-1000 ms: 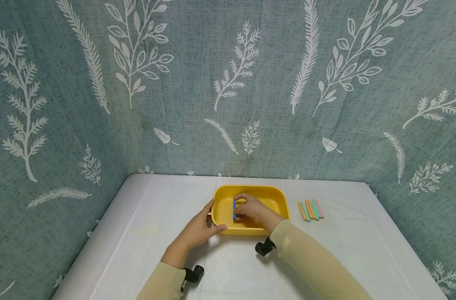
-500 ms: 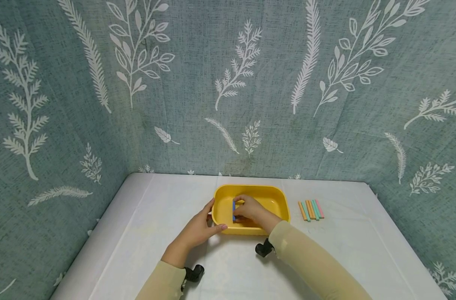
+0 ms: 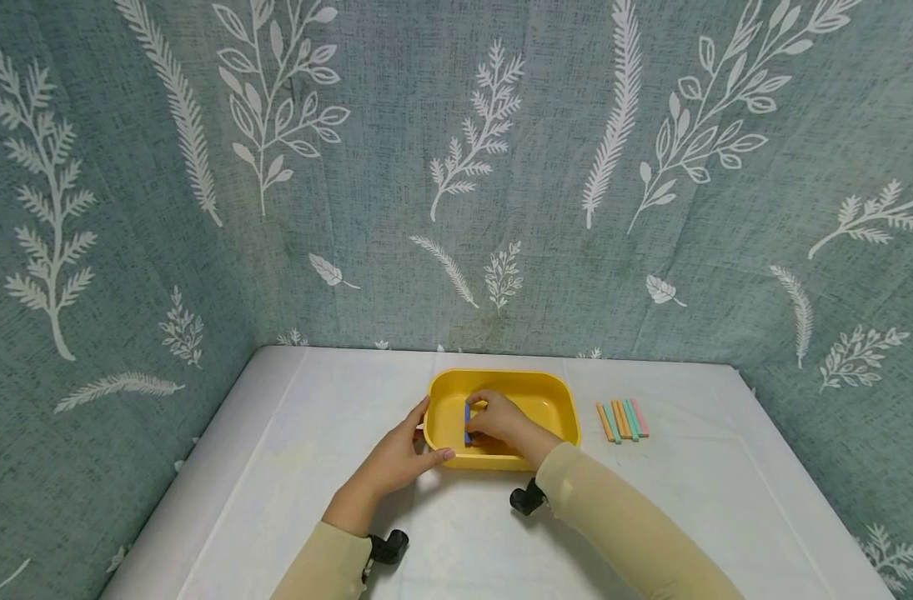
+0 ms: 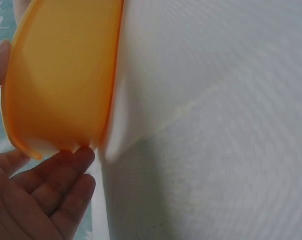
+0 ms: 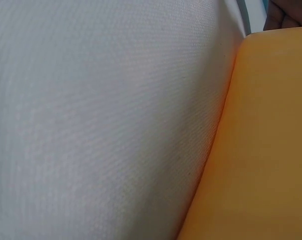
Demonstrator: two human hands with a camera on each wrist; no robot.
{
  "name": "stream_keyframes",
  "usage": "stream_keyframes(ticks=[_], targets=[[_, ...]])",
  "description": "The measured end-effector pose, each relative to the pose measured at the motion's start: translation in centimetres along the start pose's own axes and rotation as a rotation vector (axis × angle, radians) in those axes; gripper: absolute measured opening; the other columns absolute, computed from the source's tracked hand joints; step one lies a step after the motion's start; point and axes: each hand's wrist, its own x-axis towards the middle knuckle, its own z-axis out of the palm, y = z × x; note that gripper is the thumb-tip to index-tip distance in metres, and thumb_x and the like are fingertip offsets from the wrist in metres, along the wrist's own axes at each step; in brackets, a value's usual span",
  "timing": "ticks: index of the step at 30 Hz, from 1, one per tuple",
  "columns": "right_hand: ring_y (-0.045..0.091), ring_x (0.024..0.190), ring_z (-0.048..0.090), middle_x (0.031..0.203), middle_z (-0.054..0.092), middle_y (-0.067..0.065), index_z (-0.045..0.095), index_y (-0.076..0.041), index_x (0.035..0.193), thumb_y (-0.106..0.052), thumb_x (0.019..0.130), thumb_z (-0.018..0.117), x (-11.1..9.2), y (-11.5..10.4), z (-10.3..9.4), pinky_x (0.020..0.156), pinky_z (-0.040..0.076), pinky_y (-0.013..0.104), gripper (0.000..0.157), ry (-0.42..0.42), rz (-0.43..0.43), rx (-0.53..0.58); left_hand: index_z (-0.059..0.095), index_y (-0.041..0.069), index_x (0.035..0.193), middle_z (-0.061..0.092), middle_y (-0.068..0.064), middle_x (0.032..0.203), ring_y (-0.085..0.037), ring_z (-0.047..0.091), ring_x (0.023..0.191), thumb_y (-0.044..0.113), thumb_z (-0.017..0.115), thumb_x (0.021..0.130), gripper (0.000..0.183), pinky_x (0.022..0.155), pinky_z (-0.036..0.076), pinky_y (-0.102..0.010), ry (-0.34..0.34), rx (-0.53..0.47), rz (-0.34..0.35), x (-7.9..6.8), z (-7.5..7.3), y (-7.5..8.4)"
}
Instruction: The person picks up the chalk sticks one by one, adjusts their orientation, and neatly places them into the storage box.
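Note:
A yellow rectangular tray (image 3: 549, 408) with raised walls sits on the white table. My left hand (image 3: 398, 458) holds it by the left end, thumb over the near rim and fingers along the outer wall. The left wrist view also has this left hand (image 4: 45, 195), its fingertips against the tray's outside. Inside the tray, my right hand (image 3: 501, 418) pinches a slim blue stick (image 3: 467, 425) upright on its edge, between thumb and fingers. Whether the stick touches the tray's floor cannot be told. The right wrist view catches only the tray's outer wall (image 5: 266, 140) and some fingers above it.
Several short sticks, orange (image 3: 604, 422), green (image 3: 616, 421) and pink (image 3: 639, 417), lie in a row right of the tray. A small red bit (image 3: 419, 432) shows beside the tray's left end. Patterned green cloth (image 3: 381, 167) rises behind the table.
The right hand and the blue stick have shifted slightly left and toward the near wall of the tray. The left hand and the tray have stayed in place.

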Motion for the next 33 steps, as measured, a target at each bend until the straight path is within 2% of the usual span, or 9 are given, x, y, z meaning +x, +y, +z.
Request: stream_keyframes(ticks=[10, 18, 25, 33], targets=[[0.018, 0.065, 0.067, 0.085, 0.066, 0.014, 0.058, -0.003, 0.13, 0.001, 0.084, 0.076, 0.0, 0.1, 0.0, 0.064, 0.059, 0.03, 0.05, 0.0, 0.021, 0.038, 0.019, 0.01, 0.161, 0.058, -0.015, 0.138, -0.025, 0.063, 0.116, 0.049, 0.077, 0.086, 0.102, 0.102, 0.044, -0.054, 0.0, 0.01, 0.008, -0.1, 0.0, 0.0], [0.02, 0.068, 0.068, 0.09, 0.067, 0.014, 0.058, -0.004, 0.132, -0.003, 0.086, 0.075, -0.4, -0.2, -0.6, 0.065, 0.059, 0.03, 0.049, -0.017, 0.038, 0.041, 0.02, 0.011, 0.161, 0.05, -0.017, 0.146, -0.028, 0.061, 0.119, 0.048, 0.077, 0.087, 0.101, 0.103, 0.043, -0.055, 0.004, 0.018, -0.012, 0.1, 0.1, 0.0], [0.022, 0.074, 0.067, 0.095, 0.065, 0.013, 0.061, -0.005, 0.127, -0.007, 0.088, 0.075, -1.2, -0.7, -1.6, 0.069, 0.059, 0.032, 0.042, -0.041, 0.017, 0.021, 0.019, 0.011, 0.161, 0.052, -0.016, 0.145, -0.026, 0.061, 0.118, 0.048, 0.077, 0.087, 0.101, 0.102, 0.043, -0.055, 0.005, 0.022, -0.018, 0.1, 0.1, 0.0], [0.024, 0.08, 0.065, 0.1, 0.061, 0.016, 0.06, 0.0, 0.129, -0.004, 0.093, 0.068, -2.9, -2.1, -3.3, 0.074, 0.06, 0.037, 0.037, -0.084, -0.032, 0.049, 0.019, 0.013, 0.161, 0.055, -0.015, 0.142, -0.027, 0.06, 0.119, 0.049, 0.077, 0.085, 0.102, 0.104, 0.042, -0.056, 0.011, 0.025, -0.03, 0.2, 0.2, -0.1]])
